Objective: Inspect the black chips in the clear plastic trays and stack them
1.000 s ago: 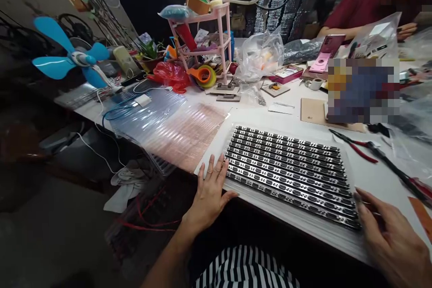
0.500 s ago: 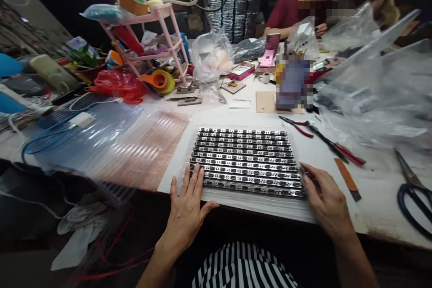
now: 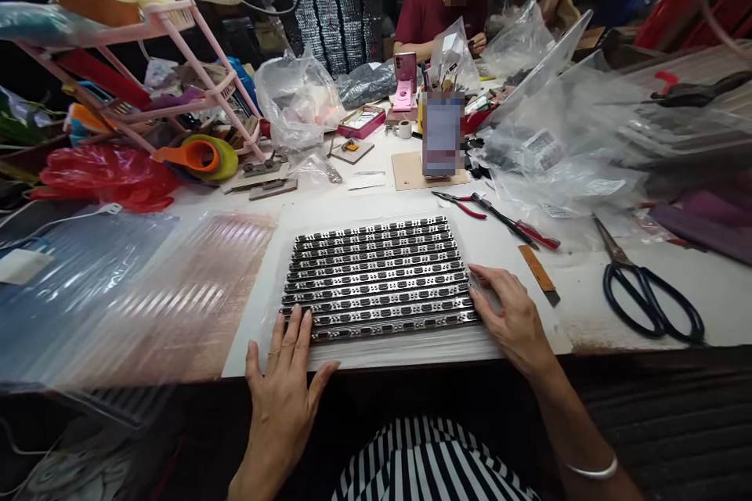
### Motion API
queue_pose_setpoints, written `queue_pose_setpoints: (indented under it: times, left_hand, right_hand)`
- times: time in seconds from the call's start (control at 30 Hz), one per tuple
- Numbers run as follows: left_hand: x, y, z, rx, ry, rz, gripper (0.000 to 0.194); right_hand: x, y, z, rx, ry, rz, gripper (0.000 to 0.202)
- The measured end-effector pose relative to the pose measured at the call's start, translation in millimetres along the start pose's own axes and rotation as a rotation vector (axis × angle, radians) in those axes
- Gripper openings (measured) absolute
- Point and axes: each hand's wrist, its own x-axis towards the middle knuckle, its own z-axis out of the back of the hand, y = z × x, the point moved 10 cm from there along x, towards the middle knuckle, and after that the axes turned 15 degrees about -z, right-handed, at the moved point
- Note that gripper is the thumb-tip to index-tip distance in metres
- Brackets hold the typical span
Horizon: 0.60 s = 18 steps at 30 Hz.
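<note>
Several rows of silver-and-black D-sub style connectors (image 3: 376, 274) lie side by side in a shallow clear plastic tray (image 3: 385, 348) near the table's front edge. My left hand (image 3: 285, 383) rests flat over the front left corner, fingers spread, with the fingertips on the ends of the nearest rows. At the right end of the rows is my right hand (image 3: 511, 317), its fingers bent and the thumb apart from the forefinger. Its fingertips touch the tray's right side, and it holds nothing that I can see. Its lower fingers are partly hidden.
Right of the tray lie pliers (image 3: 464, 205), a red-handled tool (image 3: 517, 223), an orange-brown strip blade (image 3: 537, 274) and scissors (image 3: 640, 290). Ribbed clear plastic sheets (image 3: 170, 297) cover the left. A pink rack (image 3: 193, 55) stands behind. Across the table sits another person (image 3: 432, 8).
The view has turned right, so the tray and table things appear further left, and the scissors show whole. Both hands stay at the tray's two sides.
</note>
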Motion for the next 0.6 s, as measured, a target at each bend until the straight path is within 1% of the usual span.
queue_pose_setpoints:
  times: [0.13, 0.23, 0.3, 0.4, 0.47, 0.6]
  left_hand:
    - [-1, 0, 0.9, -0.019, -0.016, 0.006, 0.064]
    - [-1, 0, 1.0, -0.036, -0.026, 0.016, 0.064]
    - [0, -1, 1.5, -0.044, -0.035, 0.020, 0.064]
    - [0, -1, 2.6, -0.050, -0.049, 0.020, 0.064]
    - [-1, -1, 2.8, -0.052, -0.051, 0.020, 0.064]
    - [-2, -1, 1.2, -0.060, -0.041, 0.024, 0.065]
  right_hand:
    - [0, -1, -1, -0.005, 0.027, -0.031, 0.032]
    - [-2, -1, -2, -0.090, 0.032, -0.047, 0.043]
    - [-7, 5, -9, -0.233, 0.061, 0.022, 0.059]
    - [-21, 16, -24, -0.442, 0.147, 0.192, 0.078]
    - [-27, 21, -28, -0.535, 0.161, 0.266, 0.083]
    - [-32, 27, -29, -0.645, 0.131, 0.339, 0.089]
